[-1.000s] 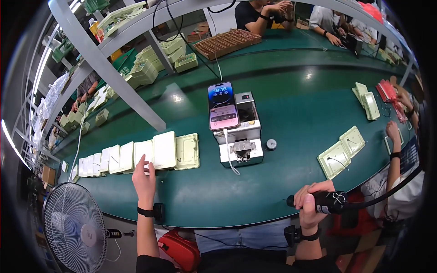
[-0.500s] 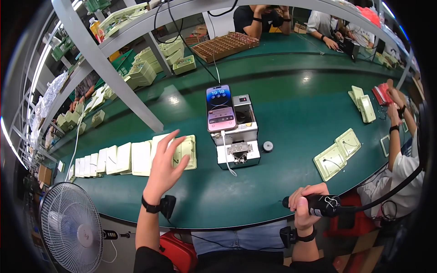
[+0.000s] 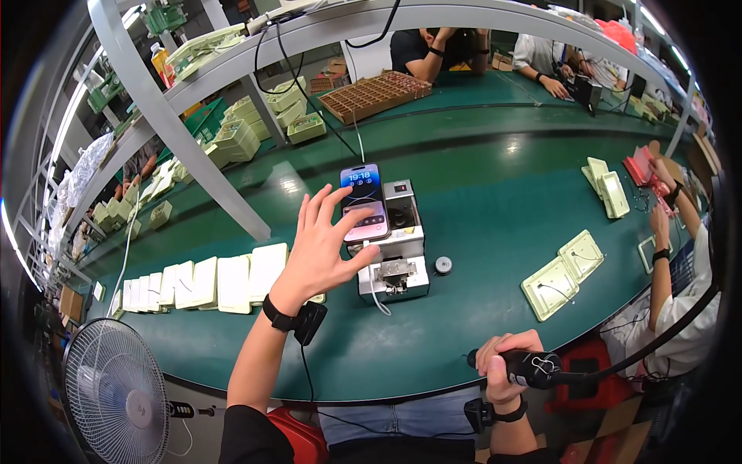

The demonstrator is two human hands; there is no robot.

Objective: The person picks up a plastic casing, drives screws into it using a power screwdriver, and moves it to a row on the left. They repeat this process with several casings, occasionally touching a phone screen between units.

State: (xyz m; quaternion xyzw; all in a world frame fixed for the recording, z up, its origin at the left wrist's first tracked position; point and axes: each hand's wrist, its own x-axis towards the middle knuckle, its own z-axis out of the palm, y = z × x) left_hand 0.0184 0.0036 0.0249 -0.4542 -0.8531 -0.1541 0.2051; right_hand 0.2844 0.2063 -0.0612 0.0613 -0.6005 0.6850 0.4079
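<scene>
Currently, the left hand (image 3: 321, 243) is spread wide, partly masking the phone (image 3: 370, 193) just beyond its palm; contact cannot be determined. The small machine (image 3: 398, 271) stands just right of this hand. The right hand (image 3: 501, 363) is wrapped around the black cylindrical tool (image 3: 531, 370).

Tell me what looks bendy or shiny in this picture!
Head view: the gray shelf bar curves across the top; head view: pale glare shows on the green table, one patch beside the slanted post; head view: the corners are black.
</scene>
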